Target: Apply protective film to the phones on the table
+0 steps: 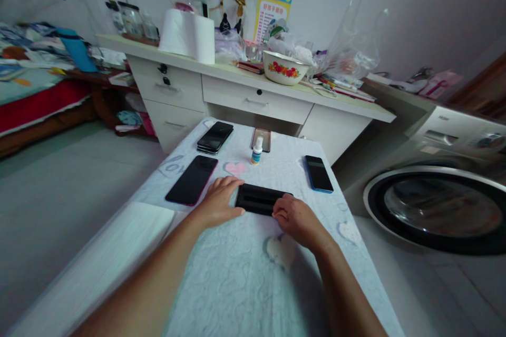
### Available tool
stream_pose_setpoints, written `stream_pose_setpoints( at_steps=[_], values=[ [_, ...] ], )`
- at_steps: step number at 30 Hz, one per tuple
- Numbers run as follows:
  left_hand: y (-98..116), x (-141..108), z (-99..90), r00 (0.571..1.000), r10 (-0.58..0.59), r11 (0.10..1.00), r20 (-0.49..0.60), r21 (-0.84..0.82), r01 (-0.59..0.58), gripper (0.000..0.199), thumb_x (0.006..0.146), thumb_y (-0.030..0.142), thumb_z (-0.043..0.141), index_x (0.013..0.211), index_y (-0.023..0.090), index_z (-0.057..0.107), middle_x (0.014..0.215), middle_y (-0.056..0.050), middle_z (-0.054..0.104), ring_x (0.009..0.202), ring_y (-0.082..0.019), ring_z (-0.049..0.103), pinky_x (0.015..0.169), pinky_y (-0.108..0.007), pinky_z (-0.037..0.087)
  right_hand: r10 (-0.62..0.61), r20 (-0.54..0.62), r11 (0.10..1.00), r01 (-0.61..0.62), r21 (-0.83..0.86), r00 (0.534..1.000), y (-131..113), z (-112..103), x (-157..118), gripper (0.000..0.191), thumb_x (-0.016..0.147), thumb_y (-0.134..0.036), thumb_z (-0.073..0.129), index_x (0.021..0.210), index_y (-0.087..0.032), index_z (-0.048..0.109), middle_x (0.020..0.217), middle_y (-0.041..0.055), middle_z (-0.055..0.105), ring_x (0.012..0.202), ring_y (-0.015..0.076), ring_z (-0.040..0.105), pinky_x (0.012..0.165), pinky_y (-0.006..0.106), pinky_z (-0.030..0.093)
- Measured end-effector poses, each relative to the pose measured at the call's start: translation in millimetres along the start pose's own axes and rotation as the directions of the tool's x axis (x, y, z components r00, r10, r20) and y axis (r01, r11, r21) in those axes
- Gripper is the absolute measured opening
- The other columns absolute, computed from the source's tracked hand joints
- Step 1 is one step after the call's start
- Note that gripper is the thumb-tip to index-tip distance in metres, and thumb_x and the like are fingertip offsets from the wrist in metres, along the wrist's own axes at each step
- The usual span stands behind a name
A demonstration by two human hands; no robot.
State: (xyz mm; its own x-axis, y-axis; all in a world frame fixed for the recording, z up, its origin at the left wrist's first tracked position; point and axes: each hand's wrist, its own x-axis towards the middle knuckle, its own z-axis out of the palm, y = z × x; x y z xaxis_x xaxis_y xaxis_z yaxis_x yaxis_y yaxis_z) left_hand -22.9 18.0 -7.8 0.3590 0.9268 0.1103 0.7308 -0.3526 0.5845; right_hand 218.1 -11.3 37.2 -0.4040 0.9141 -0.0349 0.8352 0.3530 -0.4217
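A black phone (253, 204) lies crosswise on the cloth-covered table in front of me. My left hand (219, 202) spans its left end, fingers at the far edge and thumb at the near edge. At the right end, my right hand (291, 217) is closed with its fingers curled down against the phone; whatever is in them is hidden. A small white bottle with a blue and yellow label (256, 151) stands upright just beyond. Left of the phone lies a larger dark phone with a pinkish edge (192, 180).
Farther back are stacked dark phones (215, 137) and a brownish phone case (265, 139). A blue-edged phone (318, 174) rests at the right. A white desk (169, 84) holding a flowered bowl (284, 68) stands behind; a washing machine (454, 131) is on the right.
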Motion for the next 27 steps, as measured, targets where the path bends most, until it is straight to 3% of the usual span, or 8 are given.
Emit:
stream_pose_setpoints(
  at_steps=[12,18,27],
  values=[
    [2,1,-1.6,1.000,-0.006,1.000,0.023,0.007,0.006,0.065,0.066,0.032,0.064,0.127,0.023,0.045,0.131,-0.006,0.046,0.120,-0.028,0.040,0.102,-0.040,0.033,0.101,0.079,0.988,-0.110,0.112,0.992,32,-26,-12,0.014,0.070,-0.011,0.054,0.072,-0.018,0.065,0.075,0.0018,0.064,0.070,0.0143,0.056,0.064,0.023,0.038],
    [1,0,-0.7,1.000,-0.006,1.000,0.019,0.013,0.006,0.066,0.065,0.033,0.064,0.127,0.023,0.045,0.130,-0.007,0.046,0.120,-0.028,0.040,0.103,-0.040,0.033,0.137,-0.051,0.986,-0.131,0.104,0.989,41,-20,-6,0.011,0.075,-0.018,0.055,0.075,-0.018,0.066,0.075,0.0030,0.063,0.071,0.0158,0.057,0.064,0.024,0.038],
    [1,0,-0.7,1.000,-0.001,1.000,0.009,-0.003,0.001,0.066,0.065,0.033,0.064,0.127,0.025,0.045,0.131,-0.006,0.047,0.121,-0.029,0.039,0.102,-0.041,0.033,0.147,-0.287,0.989,-0.135,0.061,0.946,56,2,8,0.014,0.080,-0.018,0.054,0.081,-0.017,0.067,0.082,0.0040,0.060,0.077,0.0149,0.056,0.072,0.024,0.039]
  ],
)
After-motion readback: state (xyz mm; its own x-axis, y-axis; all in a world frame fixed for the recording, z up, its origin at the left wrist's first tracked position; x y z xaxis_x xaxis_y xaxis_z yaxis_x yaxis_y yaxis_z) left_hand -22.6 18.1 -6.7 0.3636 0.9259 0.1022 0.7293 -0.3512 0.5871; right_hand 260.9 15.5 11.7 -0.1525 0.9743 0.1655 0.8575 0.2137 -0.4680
